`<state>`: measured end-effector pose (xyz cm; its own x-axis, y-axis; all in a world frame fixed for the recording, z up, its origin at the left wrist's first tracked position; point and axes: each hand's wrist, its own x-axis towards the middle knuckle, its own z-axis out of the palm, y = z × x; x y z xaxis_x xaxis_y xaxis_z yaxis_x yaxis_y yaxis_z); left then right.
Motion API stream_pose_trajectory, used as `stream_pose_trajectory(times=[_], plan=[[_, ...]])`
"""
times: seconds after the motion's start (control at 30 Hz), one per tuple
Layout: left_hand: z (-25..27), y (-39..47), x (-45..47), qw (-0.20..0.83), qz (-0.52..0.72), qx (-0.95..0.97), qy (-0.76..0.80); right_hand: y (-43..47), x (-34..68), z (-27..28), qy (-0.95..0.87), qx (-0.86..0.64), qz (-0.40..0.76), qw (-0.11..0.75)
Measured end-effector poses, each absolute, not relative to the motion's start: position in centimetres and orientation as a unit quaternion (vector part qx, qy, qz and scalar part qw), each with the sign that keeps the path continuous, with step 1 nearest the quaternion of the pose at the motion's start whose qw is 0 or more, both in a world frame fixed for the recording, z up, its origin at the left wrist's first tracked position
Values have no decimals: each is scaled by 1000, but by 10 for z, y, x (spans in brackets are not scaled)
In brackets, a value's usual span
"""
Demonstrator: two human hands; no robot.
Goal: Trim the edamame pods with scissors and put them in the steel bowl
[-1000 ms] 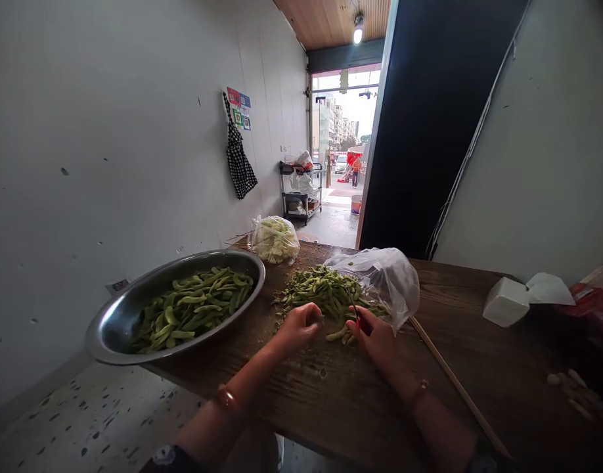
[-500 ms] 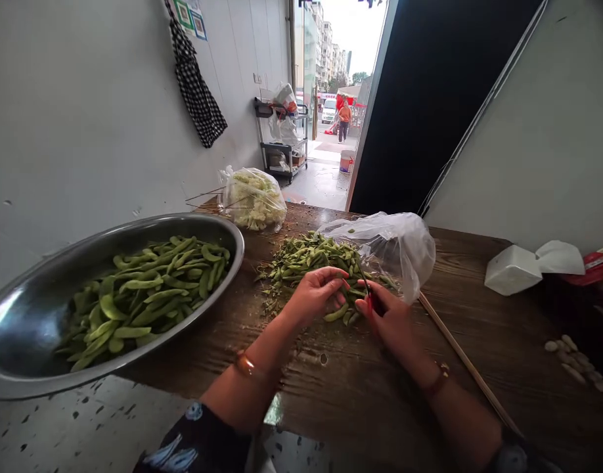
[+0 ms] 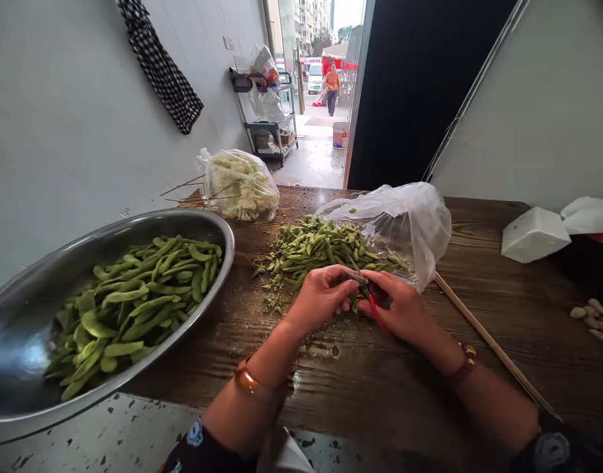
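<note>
The wooden table [image 3: 370, 394] is supporting the whole work, and its near edge is running across the lower part of the frame, so pods are better handled above the wood. At the left, the metal bowl [image 3: 20, 335] is holding many green pods, and its raised rim is asking for a small lift of the hand. In the centre, the pile of pods [image 3: 316, 246] is lying just beyond the fingers. The plastic bag [image 3: 424, 223] is crowding the pile at its right, so the room for elbows is lying more in the lower middle, between the forearms. The wooden stick [image 3: 493, 345] is slanting toward the lower right, near the right arm. The right hand [image 3: 402, 309] is grasping the scissors [image 3: 377, 312] by their red handles. The left hand [image 3: 321, 295] is pinching something right at the blades, probably a pod, but the fingers are hiding it. For good cutting, I would be gripping well behind the tip, snipping shortly, and leaving the left fingertips outside the blades' line.
</note>
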<state>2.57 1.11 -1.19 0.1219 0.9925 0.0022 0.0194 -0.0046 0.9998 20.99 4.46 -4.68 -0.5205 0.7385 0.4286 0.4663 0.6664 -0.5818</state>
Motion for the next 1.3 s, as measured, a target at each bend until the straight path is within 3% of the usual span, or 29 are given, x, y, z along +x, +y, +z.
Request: stream_pose_trajectory(times=[0.47, 0.83, 1.03, 1.3], plan=[[-15, 13, 29, 478, 456, 568, 491, 40, 208, -46, -857, -362, 176, 321], [-21, 19, 23, 408, 431, 616, 517, 40, 204, -44, -847, -364, 232, 311], [-24, 21, 22, 473, 455, 545, 522, 42, 204, -46, -836, -381, 255, 302], [-24, 24, 15, 543, 573, 399, 467, 48, 206, -51, -787, -438, 237, 363]])
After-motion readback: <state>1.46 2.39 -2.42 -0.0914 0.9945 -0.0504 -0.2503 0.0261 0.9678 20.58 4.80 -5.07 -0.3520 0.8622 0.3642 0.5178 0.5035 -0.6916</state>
